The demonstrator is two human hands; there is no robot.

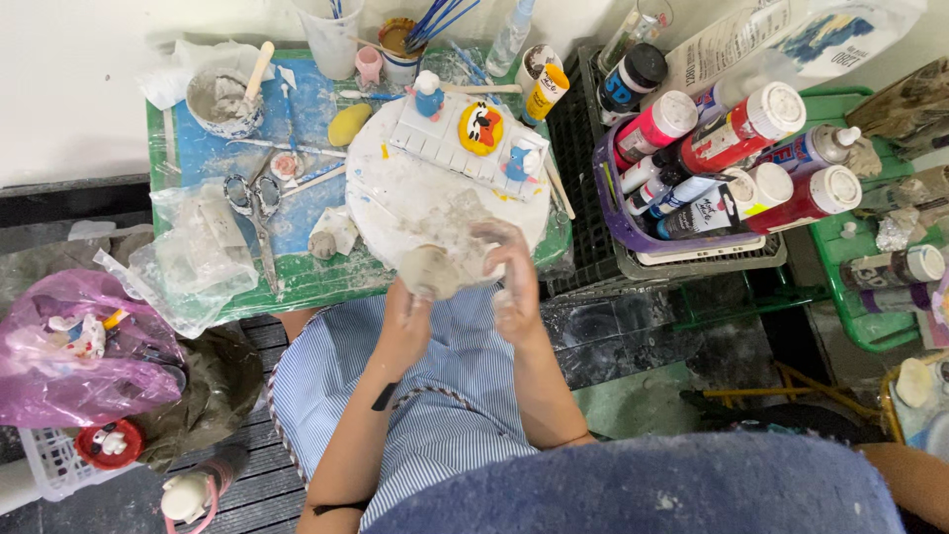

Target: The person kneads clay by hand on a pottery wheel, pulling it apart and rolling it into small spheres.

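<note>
My left hand (pixel 405 321) and my right hand (pixel 514 282) are raised over my lap, both smeared with white clay. Between them I hold a pale lump of clay wrapped in thin clear plastic film (pixel 445 252). The left hand supports the lump from below; the right hand's fingers pinch the film at its right side. Just beyond the hands lies a round white board (pixel 395 188) carrying a white ridged slab (pixel 445 143) with a yellow round face piece (pixel 481 129) and two small blue figures (pixel 428 97) standing on it.
A green table (pixel 306 277) holds scissors (pixel 252 213), a clay cup with a stick (pixel 225 99), brush cups (pixel 400 44) and crumpled plastic bags (pixel 193 257). A purple basket (pixel 618 213) of paint bottles stands to the right. A pink bag (pixel 69 351) lies on the floor at left.
</note>
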